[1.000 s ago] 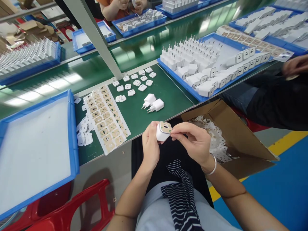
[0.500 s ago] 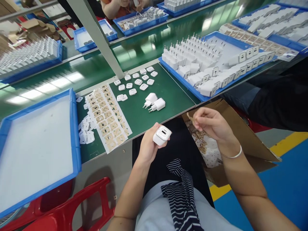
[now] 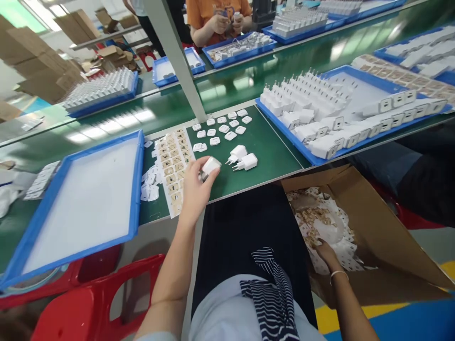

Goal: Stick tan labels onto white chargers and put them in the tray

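My left hand is closed on a white plug charger, just above the green bench's front part. Two more white plug chargers lie close to its right, the nearer one with its pins pointing left. Under the bench edge, my right hand reaches down into a cardboard box of brown and white scraps. Its fingertips are among the scraps and too unclear to tell what is in them. A sheet of tan stickers lies left of the held charger.
Small white caps lie in rows behind the chargers, with loose white pieces beside the sheet. A blue-rimmed tray stands left; a blue tray of chargers stands right. A metal post rises behind. A person works opposite.
My left hand has moved left and forward with the charger, over the bench near the sheet. My right hand, which was pinching a small brown piece, has dropped into the cardboard box.
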`<state>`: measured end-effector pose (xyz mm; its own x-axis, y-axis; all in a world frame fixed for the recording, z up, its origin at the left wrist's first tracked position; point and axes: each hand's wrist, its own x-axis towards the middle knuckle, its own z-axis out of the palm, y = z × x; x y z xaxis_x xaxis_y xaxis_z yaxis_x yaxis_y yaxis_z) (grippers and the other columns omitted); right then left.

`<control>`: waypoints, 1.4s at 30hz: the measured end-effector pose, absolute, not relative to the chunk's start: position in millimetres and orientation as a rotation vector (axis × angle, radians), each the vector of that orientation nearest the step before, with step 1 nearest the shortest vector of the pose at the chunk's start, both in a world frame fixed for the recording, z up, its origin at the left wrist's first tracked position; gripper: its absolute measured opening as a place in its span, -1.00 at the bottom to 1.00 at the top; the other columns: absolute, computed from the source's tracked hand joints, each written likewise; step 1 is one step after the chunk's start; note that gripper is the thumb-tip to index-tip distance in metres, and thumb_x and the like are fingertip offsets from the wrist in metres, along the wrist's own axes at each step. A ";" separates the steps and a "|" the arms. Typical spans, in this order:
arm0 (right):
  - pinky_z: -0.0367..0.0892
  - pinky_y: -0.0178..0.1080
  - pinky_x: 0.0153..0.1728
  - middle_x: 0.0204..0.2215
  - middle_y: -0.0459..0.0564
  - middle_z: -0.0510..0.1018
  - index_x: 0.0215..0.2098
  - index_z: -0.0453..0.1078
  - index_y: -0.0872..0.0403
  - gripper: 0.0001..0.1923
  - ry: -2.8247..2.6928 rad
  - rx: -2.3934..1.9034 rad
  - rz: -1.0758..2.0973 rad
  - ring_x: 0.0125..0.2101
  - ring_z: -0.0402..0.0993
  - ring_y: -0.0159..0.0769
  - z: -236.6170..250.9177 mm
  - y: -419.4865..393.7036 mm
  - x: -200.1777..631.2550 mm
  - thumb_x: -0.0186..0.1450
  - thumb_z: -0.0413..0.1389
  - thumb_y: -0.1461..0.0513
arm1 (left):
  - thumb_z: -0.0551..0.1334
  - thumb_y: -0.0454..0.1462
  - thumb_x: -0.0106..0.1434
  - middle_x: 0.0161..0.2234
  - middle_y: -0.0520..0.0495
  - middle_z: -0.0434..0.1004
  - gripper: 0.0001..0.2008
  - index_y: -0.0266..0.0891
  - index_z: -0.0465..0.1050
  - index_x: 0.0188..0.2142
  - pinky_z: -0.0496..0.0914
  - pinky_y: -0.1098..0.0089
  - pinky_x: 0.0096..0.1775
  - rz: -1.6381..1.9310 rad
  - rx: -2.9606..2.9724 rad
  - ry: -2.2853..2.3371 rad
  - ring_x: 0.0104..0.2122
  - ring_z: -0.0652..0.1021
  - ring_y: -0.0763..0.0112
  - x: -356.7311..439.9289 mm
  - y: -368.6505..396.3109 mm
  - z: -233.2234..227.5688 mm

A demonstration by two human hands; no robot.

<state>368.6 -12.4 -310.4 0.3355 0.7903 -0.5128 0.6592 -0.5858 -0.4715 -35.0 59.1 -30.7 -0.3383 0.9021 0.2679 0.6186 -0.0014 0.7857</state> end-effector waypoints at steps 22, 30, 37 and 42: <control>0.51 -0.15 -0.18 -0.18 0.06 0.68 -0.13 0.59 0.04 -0.77 -1.851 -0.911 1.202 -0.20 0.61 -0.16 -135.1 2.2 195.3 0.42 0.12 0.13 | -0.03 -0.31 0.47 0.04 -0.23 0.65 -0.60 -0.24 0.52 0.11 0.51 0.20 0.03 0.611 1.642 2.506 0.05 0.64 0.10 -91.2 -50.8 -32.3; 0.51 -0.16 -0.16 -0.22 0.02 0.67 -0.14 0.55 0.03 -0.82 -1.946 -0.589 1.046 -0.21 0.59 -0.23 -87.9 15.1 132.9 0.44 0.09 0.27 | 0.00 -0.29 0.49 0.21 -0.17 0.52 -0.64 -0.18 0.43 0.17 0.35 0.13 0.26 0.479 1.931 2.345 0.24 0.51 0.16 -84.0 -31.4 -44.7; 0.48 -0.07 -0.08 -0.23 0.05 0.67 -0.19 0.55 0.04 -0.78 -1.982 -0.655 0.846 -0.18 0.58 -0.16 -89.9 35.1 111.5 0.43 0.04 0.28 | 0.05 -0.22 0.48 0.06 -0.24 0.61 -0.69 -0.21 0.46 0.08 0.49 0.26 -0.08 -0.131 2.220 2.016 -0.04 0.66 0.11 -105.3 -11.0 -19.6; 0.48 -0.14 -0.19 -0.23 0.06 0.68 -0.20 0.57 0.06 -0.79 -1.986 -0.696 0.795 -0.24 0.57 -0.19 -73.3 55.1 112.0 0.41 0.06 0.26 | 0.11 -0.35 0.37 -0.24 -0.31 0.64 -0.76 -0.34 0.51 -0.07 0.45 0.25 -0.17 -0.246 2.278 1.965 -0.18 0.66 0.04 -100.5 2.6 -15.8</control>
<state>112.0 55.1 -73.3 -0.4724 0.7197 0.5089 0.1698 0.6408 -0.7487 -100.5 2.6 -15.8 0.1420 0.9689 -0.2027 0.9890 -0.1477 -0.0131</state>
